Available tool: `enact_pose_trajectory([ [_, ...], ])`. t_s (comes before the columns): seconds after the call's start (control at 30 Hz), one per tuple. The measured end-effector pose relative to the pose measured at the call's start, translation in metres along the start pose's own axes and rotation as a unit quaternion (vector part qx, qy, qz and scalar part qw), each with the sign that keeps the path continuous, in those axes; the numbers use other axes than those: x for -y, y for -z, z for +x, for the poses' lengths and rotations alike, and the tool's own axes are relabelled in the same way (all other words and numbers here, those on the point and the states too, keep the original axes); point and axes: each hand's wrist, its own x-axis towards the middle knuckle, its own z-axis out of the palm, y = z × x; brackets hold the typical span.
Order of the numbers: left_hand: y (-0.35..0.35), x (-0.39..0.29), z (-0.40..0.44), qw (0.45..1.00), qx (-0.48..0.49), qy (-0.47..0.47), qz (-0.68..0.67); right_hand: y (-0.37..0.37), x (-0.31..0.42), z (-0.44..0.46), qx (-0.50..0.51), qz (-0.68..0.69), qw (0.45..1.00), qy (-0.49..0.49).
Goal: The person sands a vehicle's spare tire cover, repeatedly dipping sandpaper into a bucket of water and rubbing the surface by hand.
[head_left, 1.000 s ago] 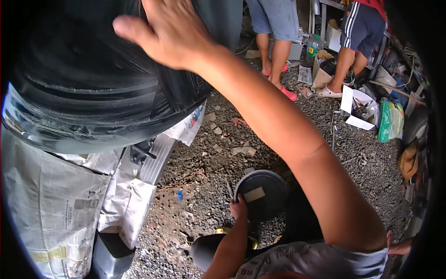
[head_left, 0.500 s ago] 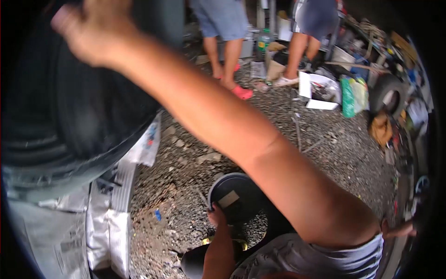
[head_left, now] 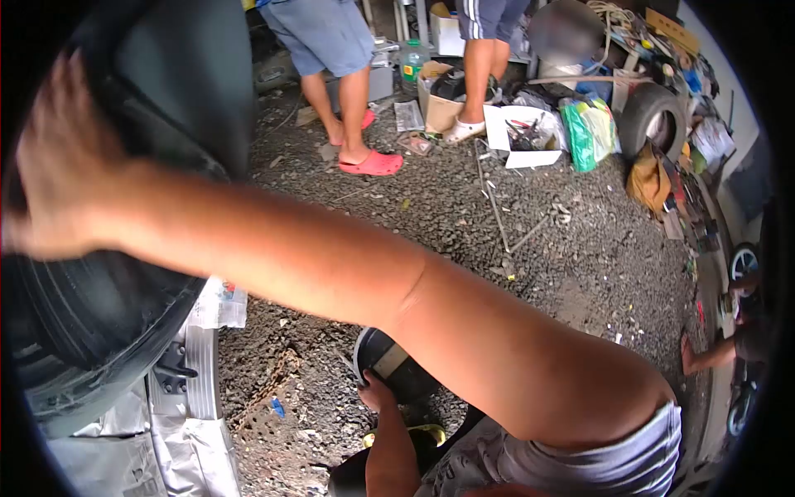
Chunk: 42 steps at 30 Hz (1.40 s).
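Note:
My right arm stretches across the view to the left. At its end my right hand (head_left: 70,170), blurred, has its fingers stretched out against a large dark, curved, panel-like surface (head_left: 178,74), with nothing visible in it. Below that hand are the dark ridged curves of a big black rounded object (head_left: 108,306). Low in the middle, my left hand (head_left: 379,393) grips the rim of a black bucket (head_left: 414,381), partly hidden behind my right arm. A pale rectangular patch (head_left: 389,362) shows inside the bucket.
Silvery wrapped material (head_left: 124,464) lies at lower left. Two people stand at the back, one in red clogs (head_left: 373,163). Behind are a white box of tools (head_left: 530,145), a green bag (head_left: 580,137) and a tyre (head_left: 654,120). Another person's hand (head_left: 687,354) shows at right. Thin rods (head_left: 497,215) lie on gravel.
My right hand has moved down and left along the dark surface, with its fingers now spread. My left hand remains on the bucket. The view has shifted, showing more of the right side.

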Motion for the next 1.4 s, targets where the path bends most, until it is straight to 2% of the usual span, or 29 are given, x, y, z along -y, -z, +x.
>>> enact_pose_trajectory([
  [0.1,0.007,-0.009,-0.003,0.999,0.03,0.033,0.006,0.02,0.027,-0.085,0.049,0.083,0.991,0.09],
  [0.13,0.008,-0.009,-0.005,1.0,0.017,0.016,0.014,0.022,0.027,-0.116,0.06,0.095,0.987,0.117],
  [0.2,0.009,-0.011,-0.007,0.999,0.017,0.02,0.031,0.033,0.012,-0.169,0.075,0.082,0.982,0.156],
  [0.23,0.009,-0.011,-0.004,0.999,0.018,0.021,0.041,0.04,0.001,-0.193,0.079,0.016,0.98,0.182],
  [0.27,0.007,-0.009,0.0,0.998,0.02,0.008,0.052,0.039,-0.011,-0.216,0.077,0.024,0.982,0.173],
  [0.3,0.006,-0.005,0.006,0.998,0.022,-0.005,0.062,0.045,-0.02,-0.237,0.079,-0.031,0.982,0.168],
  [0.33,0.004,0.0,0.013,0.997,0.026,-0.019,0.073,0.05,-0.03,-0.251,0.096,0.005,0.985,0.145],
  [0.4,-0.001,0.014,0.023,0.994,0.035,-0.041,0.093,0.071,-0.033,-0.284,0.136,0.023,0.988,0.069],
  [0.43,-0.004,0.014,0.023,0.994,0.033,-0.047,0.096,0.099,-0.025,-0.298,0.198,0.068,0.978,-0.019],
  [0.47,-0.007,0.016,0.021,0.994,0.026,-0.044,0.097,0.127,-0.017,-0.312,0.248,0.102,0.957,-0.112],
  [0.53,-0.001,0.005,0.011,0.994,0.012,-0.031,0.1,0.163,-0.002,-0.378,0.317,0.049,0.926,-0.198],
  [0.57,0.002,-0.003,0.006,0.995,0.003,-0.02,0.099,0.197,0.009,-0.387,0.493,0.085,0.776,-0.385],
  [0.63,-0.002,0.003,0.014,0.996,0.016,0.004,0.092,0.232,0.027,-0.471,0.539,0.019,0.682,-0.494],
  [0.67,-0.003,0.006,0.021,0.995,0.013,0.009,0.098,0.258,0.039,-0.49,0.538,-0.004,0.676,-0.503],
  [0.73,-0.006,0.011,0.024,0.996,0.019,0.013,0.092,0.283,0.045,-0.517,0.691,-0.029,0.555,-0.462],
  [0.83,-0.014,0.026,0.035,0.996,-0.023,-0.023,0.083,0.267,0.058,-0.64,0.664,-0.083,0.509,-0.541],
  [0.87,-0.009,0.016,0.027,0.996,-0.003,0.006,0.085,0.266,0.058,-0.668,0.658,-0.081,0.492,-0.565],
  [0.93,-0.008,0.0,-0.006,0.993,0.029,-0.077,0.084,0.275,0.057,-0.7,0.648,-0.075,0.473,-0.592],
  [0.97,-0.014,0.018,0.009,0.971,0.029,-0.141,0.189,0.275,0.059,-0.717,0.645,-0.07,0.468,-0.6],
  [1.03,-0.024,0.058,0.041,0.88,-0.014,-0.268,0.392,0.277,0.066,-0.75,0.65,-0.053,0.461,-0.601],
  [1.1,-0.023,0.058,0.038,0.902,0.001,-0.226,0.367,0.279,0.072,-0.785,0.662,-0.042,0.451,-0.597],
  [1.13,-0.016,0.04,0.028,0.959,0.025,-0.149,0.239,0.282,0.077,-0.805,0.664,-0.038,0.452,-0.595],
  [1.17,-0.009,0.022,0.017,0.994,0.027,-0.068,0.08,0.287,0.071,-0.765,0.709,-0.05,0.392,-0.584],
  [1.2,-0.003,0.002,0.005,0.998,0.005,0.006,-0.063,0.284,0.069,-0.764,0.659,-0.046,0.357,-0.66],
  [1.23,0.001,-0.002,0.001,1.0,-0.006,0.001,-0.03,0.275,0.07,-0.747,0.655,-0.059,0.36,-0.662],
  [1.3,0.009,-0.017,-0.011,0.99,0.008,-0.004,-0.144,0.278,0.06,-0.681,0.647,-0.081,0.38,-0.656],
  [1.37,0.011,-0.009,-0.008,0.992,0.029,0.01,-0.123,0.293,0.061,-0.606,0.637,-0.089,0.404,-0.65],
  [1.4,0.008,0.0,-0.002,0.991,0.047,0.003,-0.127,0.294,0.065,-0.584,0.617,-0.096,0.398,-0.672],
])
